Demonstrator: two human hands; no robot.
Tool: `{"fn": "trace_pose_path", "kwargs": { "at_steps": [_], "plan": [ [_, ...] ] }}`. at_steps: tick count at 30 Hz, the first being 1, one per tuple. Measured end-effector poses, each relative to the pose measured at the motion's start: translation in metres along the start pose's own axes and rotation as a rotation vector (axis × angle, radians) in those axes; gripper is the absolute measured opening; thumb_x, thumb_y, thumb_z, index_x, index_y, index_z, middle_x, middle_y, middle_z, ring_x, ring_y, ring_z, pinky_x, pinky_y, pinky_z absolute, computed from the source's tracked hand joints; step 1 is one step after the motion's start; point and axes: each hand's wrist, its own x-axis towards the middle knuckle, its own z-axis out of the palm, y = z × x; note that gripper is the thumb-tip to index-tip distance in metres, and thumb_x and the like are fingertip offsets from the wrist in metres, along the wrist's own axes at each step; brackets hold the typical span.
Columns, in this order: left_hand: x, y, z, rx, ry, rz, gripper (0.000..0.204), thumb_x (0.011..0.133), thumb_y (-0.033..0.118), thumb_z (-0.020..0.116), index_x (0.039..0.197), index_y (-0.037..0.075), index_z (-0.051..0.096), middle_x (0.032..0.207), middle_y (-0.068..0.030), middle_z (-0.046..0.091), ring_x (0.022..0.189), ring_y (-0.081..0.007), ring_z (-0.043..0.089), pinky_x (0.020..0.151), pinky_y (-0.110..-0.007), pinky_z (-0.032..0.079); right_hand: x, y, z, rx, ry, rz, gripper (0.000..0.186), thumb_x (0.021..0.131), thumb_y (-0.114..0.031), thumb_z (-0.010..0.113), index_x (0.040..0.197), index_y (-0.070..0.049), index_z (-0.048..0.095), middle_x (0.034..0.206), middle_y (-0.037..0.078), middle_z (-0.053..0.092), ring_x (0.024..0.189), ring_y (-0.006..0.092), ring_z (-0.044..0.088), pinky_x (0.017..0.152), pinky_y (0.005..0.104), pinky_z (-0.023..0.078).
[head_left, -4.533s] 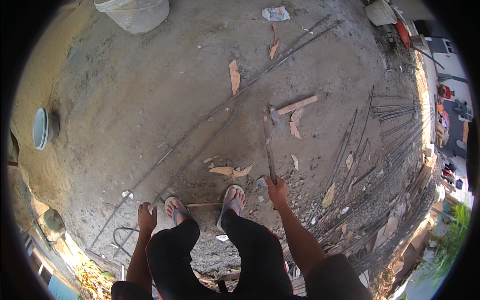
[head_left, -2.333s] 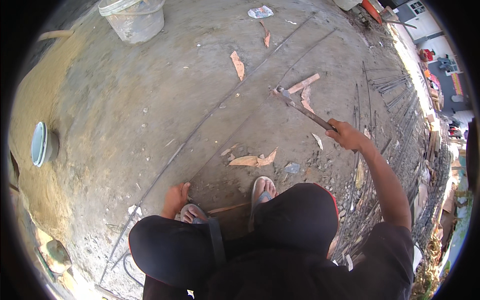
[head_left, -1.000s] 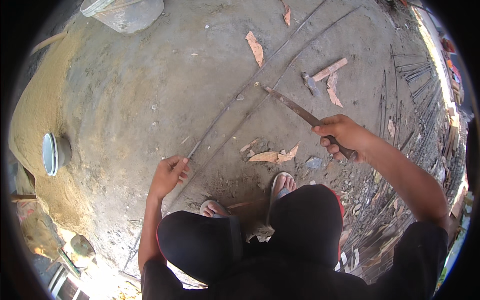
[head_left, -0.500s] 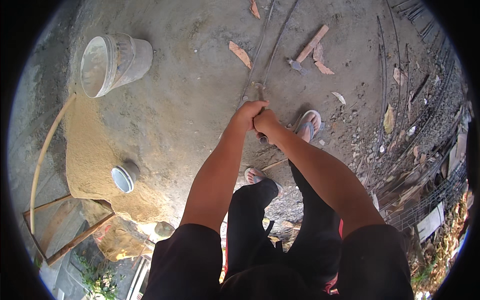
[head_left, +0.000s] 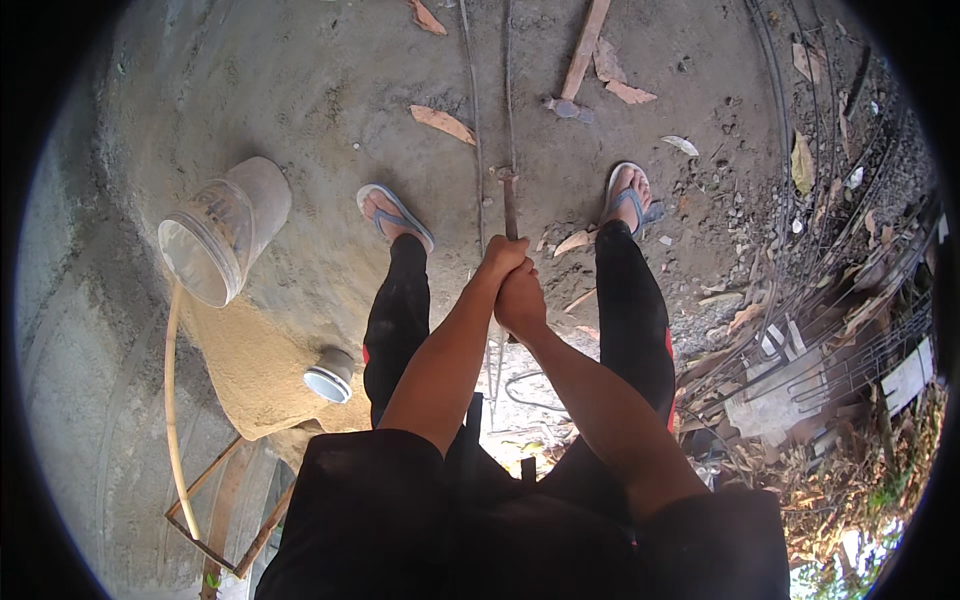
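Observation:
Both my hands are wrapped around a rusty metal bar (head_left: 511,212) with a small crosswise head. My left hand (head_left: 506,254) grips it just above my right hand (head_left: 521,298), and the two touch. The bar's lower tip shows below my right fist. Its head meets a long thin steel rod (head_left: 511,90) on the ground; whether it is hooked around the rod I cannot tell. A second steel rod (head_left: 474,90) runs alongside to the left. Beyond, a hammer (head_left: 583,55) with a wooden handle lies on the ground.
My sandalled feet stand wide apart either side of the rods. At left a large whitish bucket (head_left: 262,195) lies tipped near sand (head_left: 240,365), a small pail (head_left: 333,375) and a pale hose (head_left: 170,400). Wire mesh (head_left: 850,350) and leaf litter crowd the right.
My left foot has stepped out to the left, widening my stance. The bar now points straight away from me, with more of it showing beyond my hands. The view has shifted.

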Motion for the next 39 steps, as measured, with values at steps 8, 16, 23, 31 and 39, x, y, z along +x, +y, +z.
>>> {"fn": "trace_pose_path", "kwargs": {
  "at_steps": [8, 16, 23, 31, 39],
  "plan": [
    [-0.026, 0.018, -0.096, -0.080, -0.296, -0.124, 0.043, 0.102, 0.032, 0.070, 0.089, -0.007, 0.059, 0.082, -0.0204, 0.066, 0.071, -0.0315, 0.074, 0.060, -0.043, 0.065, -0.003, -0.074, 0.086, 0.396, 0.068, 0.185, 0.069, 0.096, -0.039, 0.069, 0.135, 0.006, 0.034, 0.119, 0.032, 0.068, 0.107, 0.0501, 0.070, 0.090, 0.0571, 0.058],
    [-0.011, 0.004, -0.072, 0.192, -0.056, 0.129, 0.065, 0.098, 0.046, 0.073, 0.083, -0.016, 0.065, 0.074, -0.0260, 0.069, 0.061, -0.0343, 0.074, 0.053, -0.046, 0.058, -0.004, -0.063, 0.081, 0.221, 0.029, 0.207, 0.063, 0.100, -0.036, 0.067, 0.135, 0.004, 0.033, 0.114, 0.028, 0.072, 0.104, 0.0463, 0.073, 0.089, 0.0551, 0.060],
    [-0.004, -0.014, -0.083, 0.397, 0.051, 0.234, 0.061, 0.094, 0.044, 0.074, 0.086, -0.016, 0.068, 0.080, -0.0334, 0.072, 0.074, -0.0410, 0.077, 0.065, -0.049, 0.060, -0.001, -0.059, 0.123, 0.296, 0.148, 0.158, 0.067, 0.100, -0.036, 0.066, 0.136, 0.006, 0.030, 0.107, 0.031, 0.072, 0.100, 0.0485, 0.073, 0.085, 0.0552, 0.060],
    [0.008, -0.037, -0.086, 0.445, 0.099, 0.246, 0.057, 0.091, 0.044, 0.076, 0.089, -0.013, 0.072, 0.088, -0.0314, 0.074, 0.087, -0.0430, 0.077, 0.078, -0.048, 0.060, 0.025, -0.030, 0.180, 0.490, 0.179, 0.096, 0.077, 0.099, -0.034, 0.067, 0.144, 0.009, 0.021, 0.102, 0.034, 0.071, 0.098, 0.0513, 0.071, 0.082, 0.0573, 0.056],
    [0.016, -0.022, -0.035, 0.091, 0.088, 0.051, 0.054, 0.090, 0.040, 0.079, 0.094, -0.014, 0.073, 0.092, -0.0337, 0.074, 0.090, -0.0421, 0.077, 0.081, -0.047, 0.060, -0.001, -0.014, 0.089, 0.153, 0.149, -0.001, 0.087, 0.094, -0.040, 0.072, 0.146, 0.015, 0.027, 0.110, 0.035, 0.071, 0.103, 0.0502, 0.071, 0.087, 0.0550, 0.057]
  ]
}}
